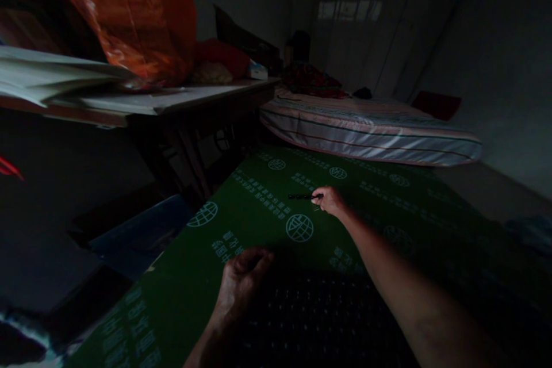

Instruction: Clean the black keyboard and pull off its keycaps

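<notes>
My right hand [329, 200] reaches far forward over a green printed sheet [259, 207] on the floor, its fingers closed on a thin dark pen-like stick [302, 196] that points left. My left hand [241, 279] rests nearer to me, fingers curled down on the edge of a dark patterned cloth [319, 322] lying over the sheet. What, if anything, those curled fingers pinch is too dark to make out.
A low table [181, 100] at left carries papers and an orange plastic bag [129, 17]. A striped mattress [366, 132] lies beyond the sheet. A blue flat object [142, 230] sits by the table legs. The room is very dim.
</notes>
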Action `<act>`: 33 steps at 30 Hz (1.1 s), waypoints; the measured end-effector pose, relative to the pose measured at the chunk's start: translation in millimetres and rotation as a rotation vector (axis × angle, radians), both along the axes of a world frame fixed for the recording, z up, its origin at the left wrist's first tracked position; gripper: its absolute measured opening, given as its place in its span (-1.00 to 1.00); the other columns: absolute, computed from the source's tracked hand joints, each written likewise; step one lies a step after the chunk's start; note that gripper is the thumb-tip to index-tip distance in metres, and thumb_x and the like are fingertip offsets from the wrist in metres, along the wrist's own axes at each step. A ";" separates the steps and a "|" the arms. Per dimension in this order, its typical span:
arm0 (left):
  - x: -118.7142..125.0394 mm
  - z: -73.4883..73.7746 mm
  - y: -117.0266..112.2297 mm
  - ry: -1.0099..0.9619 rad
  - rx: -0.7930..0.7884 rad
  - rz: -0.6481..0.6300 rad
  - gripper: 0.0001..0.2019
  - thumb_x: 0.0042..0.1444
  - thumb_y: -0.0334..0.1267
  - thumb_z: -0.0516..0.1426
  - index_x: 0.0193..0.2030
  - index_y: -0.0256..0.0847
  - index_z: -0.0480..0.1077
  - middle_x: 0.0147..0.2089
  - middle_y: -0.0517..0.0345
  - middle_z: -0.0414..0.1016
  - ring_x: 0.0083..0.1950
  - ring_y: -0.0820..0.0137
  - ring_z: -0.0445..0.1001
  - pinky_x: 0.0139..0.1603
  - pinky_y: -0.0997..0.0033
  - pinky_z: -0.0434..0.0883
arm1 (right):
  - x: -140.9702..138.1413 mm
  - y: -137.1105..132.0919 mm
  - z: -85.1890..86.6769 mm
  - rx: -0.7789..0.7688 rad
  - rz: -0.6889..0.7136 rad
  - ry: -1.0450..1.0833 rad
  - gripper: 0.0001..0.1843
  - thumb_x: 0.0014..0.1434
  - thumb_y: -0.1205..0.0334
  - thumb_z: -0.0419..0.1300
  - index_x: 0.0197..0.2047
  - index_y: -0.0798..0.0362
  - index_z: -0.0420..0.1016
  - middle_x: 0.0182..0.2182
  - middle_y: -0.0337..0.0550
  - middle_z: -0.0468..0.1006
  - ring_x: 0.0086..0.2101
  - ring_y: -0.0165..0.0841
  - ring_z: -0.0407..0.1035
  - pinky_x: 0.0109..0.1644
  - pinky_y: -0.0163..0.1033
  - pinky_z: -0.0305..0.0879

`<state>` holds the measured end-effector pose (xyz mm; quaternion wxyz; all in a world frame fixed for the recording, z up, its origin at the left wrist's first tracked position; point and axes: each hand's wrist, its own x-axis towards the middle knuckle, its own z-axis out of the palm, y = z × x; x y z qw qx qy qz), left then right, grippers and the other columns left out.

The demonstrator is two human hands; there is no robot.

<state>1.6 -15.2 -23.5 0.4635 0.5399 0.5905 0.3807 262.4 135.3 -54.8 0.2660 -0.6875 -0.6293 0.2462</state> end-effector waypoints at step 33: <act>1.5 6.5 1.5 0.056 -0.029 0.021 -0.70 -0.17 0.00 0.18 -0.45 -0.22 0.48 -0.57 0.22 0.43 -0.55 0.45 0.27 -0.58 0.50 0.20 | 0.5 0.1 0.7 0.047 0.000 0.030 -0.80 -0.04 0.33 0.29 -0.26 0.06 0.57 -0.64 -0.29 0.45 -0.65 -0.50 0.29 -0.54 -0.41 0.17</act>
